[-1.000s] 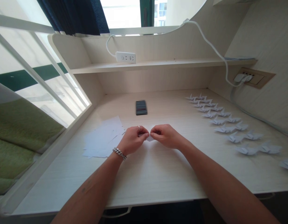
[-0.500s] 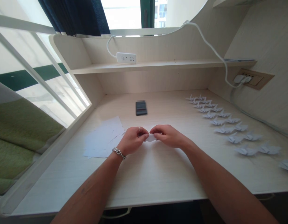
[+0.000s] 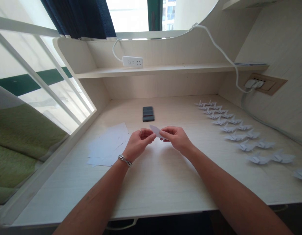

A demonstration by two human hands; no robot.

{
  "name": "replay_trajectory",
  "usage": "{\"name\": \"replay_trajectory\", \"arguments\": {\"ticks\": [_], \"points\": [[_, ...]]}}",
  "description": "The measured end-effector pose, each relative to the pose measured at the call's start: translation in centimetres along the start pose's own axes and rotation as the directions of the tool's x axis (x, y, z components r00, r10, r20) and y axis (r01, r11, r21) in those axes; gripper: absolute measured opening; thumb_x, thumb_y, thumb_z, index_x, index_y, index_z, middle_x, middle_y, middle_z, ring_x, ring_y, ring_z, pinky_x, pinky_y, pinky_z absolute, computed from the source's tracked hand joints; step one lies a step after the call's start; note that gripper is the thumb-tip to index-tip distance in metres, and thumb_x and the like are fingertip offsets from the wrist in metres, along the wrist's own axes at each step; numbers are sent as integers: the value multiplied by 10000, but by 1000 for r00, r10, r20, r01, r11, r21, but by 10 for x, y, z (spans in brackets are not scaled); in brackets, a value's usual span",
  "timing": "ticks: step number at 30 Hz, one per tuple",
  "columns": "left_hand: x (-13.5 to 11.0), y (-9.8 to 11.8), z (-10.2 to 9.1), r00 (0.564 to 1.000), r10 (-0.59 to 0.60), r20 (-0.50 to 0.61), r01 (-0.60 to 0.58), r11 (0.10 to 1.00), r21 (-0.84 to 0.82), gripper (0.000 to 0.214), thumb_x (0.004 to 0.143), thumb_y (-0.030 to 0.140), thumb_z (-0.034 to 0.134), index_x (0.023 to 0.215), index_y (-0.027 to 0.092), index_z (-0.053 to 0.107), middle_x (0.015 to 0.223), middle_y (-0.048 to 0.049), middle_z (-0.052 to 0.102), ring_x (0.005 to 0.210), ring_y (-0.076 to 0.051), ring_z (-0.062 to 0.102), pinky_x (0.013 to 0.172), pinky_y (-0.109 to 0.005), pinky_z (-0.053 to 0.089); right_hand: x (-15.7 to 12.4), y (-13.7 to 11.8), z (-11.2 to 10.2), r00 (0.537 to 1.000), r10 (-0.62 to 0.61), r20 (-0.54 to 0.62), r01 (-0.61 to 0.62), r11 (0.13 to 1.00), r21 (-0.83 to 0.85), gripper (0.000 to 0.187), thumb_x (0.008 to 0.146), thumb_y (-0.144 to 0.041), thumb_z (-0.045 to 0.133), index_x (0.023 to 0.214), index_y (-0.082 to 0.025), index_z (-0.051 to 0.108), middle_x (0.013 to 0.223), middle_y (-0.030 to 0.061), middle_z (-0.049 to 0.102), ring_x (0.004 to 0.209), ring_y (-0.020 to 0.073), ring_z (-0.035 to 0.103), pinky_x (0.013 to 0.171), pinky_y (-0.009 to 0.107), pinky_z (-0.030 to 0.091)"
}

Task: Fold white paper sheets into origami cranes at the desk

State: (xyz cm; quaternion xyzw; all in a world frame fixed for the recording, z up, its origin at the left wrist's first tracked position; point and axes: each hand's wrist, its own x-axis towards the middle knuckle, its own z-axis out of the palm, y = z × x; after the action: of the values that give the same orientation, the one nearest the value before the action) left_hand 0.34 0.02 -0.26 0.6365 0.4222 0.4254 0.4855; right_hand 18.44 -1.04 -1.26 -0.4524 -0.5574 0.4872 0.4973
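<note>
A small folded piece of white paper (image 3: 155, 130) is held just above the desk (image 3: 151, 182) between both my hands. My left hand (image 3: 139, 142), with a ring and a chain bracelet at the wrist, pinches its left side with curled fingers. My right hand (image 3: 175, 138) grips its right side, fingers closed. A loose pile of white paper sheets (image 3: 108, 145) lies flat on the desk just left of my left hand.
Two rows of several folded paper cranes (image 3: 235, 129) run along the right side of the desk. A dark phone (image 3: 148, 113) lies behind my hands. A white power strip (image 3: 132, 61) sits on the shelf, its cable running to a wall socket (image 3: 260, 83) at right.
Both hands have lifted the folded paper off the desk and tilted it up; before, they pressed it down against the surface.
</note>
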Motion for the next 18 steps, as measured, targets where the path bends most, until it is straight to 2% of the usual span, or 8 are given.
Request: {"name": "replay_trajectory", "arguments": {"ticks": [4, 9, 13, 16, 18], "points": [[-1, -3, 2, 996, 73, 56, -82, 980, 182, 245, 762, 395, 673, 738, 152, 652, 710, -30, 666, 665, -143, 593, 620, -258, 456, 0, 3, 2, 999, -17, 47, 17, 1000, -10, 272, 735, -402, 689, 843, -156, 733, 775, 46, 697, 729, 163, 617, 683, 298, 488], [-2, -6, -1, 993, 27, 112, -59, 954, 293, 210, 753, 367, 666, 710, 163, 643, 680, -2, 644, 611, -127, 560, 563, -245, 416, 1, 6, -1, 995, -45, 93, 54, 994, -96, 247, 753, -376, 672, 833, -145, 706, 806, 57, 698, 738, 167, 619, 704, 305, 482], [-1, -4, 0, 999, 24, 34, -29, 988, 153, 232, 728, 370, 692, 710, 151, 617, 672, -9, 632, 614, -124, 573, 587, -255, 449, 2, 8, -1, 997, -20, 78, 30, 990, -137, 229, 752, -366, 655, 749, -137, 667, 696, 30, 646, 648, 140, 576, 652, 291, 474], [1, -2, 2, 1000, 3, -10, -3, 1000, -23, 267, 712, 369, 721, 781, 133, 618, 703, -30, 654, 652, -140, 623, 642, -283, 504, 1, 6, 0, 991, 24, 129, -10, 994, -111, 207, 734, -331, 669, 790, -132, 668, 703, 31, 650, 674, 144, 592, 661, 287, 481], [1, -2, 3, 1000, -11, -15, 10, 997, -71, 285, 709, 366, 735, 810, 125, 621, 723, -43, 671, 668, -151, 646, 673, -305, 534, -1, 4, -1, 990, 41, 134, -30, 996, -85, 236, 719, -318, 692, 866, -135, 672, 781, 51, 675, 729, 157, 618, 666, 285, 491]]}}
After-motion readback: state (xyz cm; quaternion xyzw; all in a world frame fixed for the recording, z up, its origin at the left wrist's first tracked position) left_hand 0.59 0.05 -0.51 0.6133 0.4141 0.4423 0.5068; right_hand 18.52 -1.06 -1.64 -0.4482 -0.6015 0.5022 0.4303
